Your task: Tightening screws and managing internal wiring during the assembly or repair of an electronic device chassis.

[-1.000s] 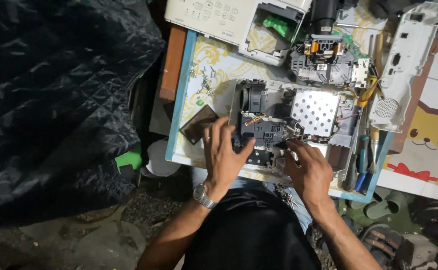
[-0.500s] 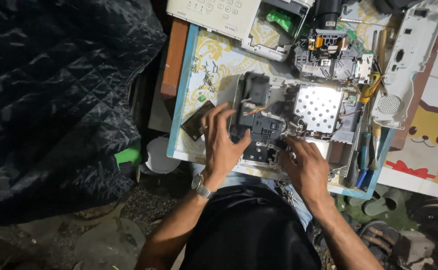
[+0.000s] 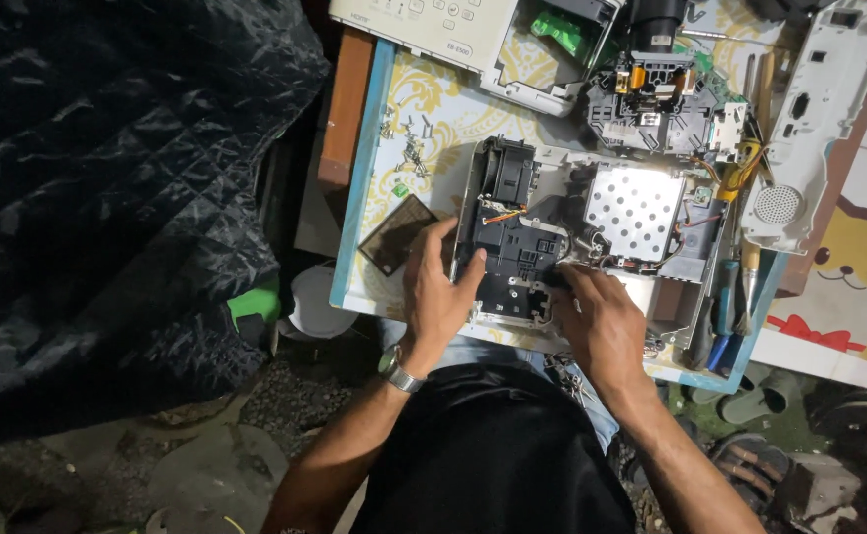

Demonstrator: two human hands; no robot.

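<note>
An opened electronic device chassis [image 3: 592, 232] lies on a small table with a yellow patterned cover [image 3: 433, 129]. Inside it sit a black plastic module [image 3: 513, 252] and a perforated metal shield [image 3: 636, 208]. My left hand [image 3: 436, 292] rests on the chassis's left edge, with its thumb against the black module. My right hand [image 3: 597, 321] presses its fingertips on the module's right side near some wires. Neither hand lifts anything. A wristwatch [image 3: 400, 370] is on my left wrist.
A white device cover [image 3: 804, 119] lies at the right, another white casing [image 3: 473, 30] and a black optical block [image 3: 651, 94] at the back. Small screws [image 3: 412, 148], a dark flat filter [image 3: 397, 233], and blue-handled tools [image 3: 725, 326] lie about. A black quilted sheet [image 3: 117, 168] fills the left.
The view shifted slightly. My left hand slid from the module's top to the chassis's left edge; my right hand stayed at the module's right side.
</note>
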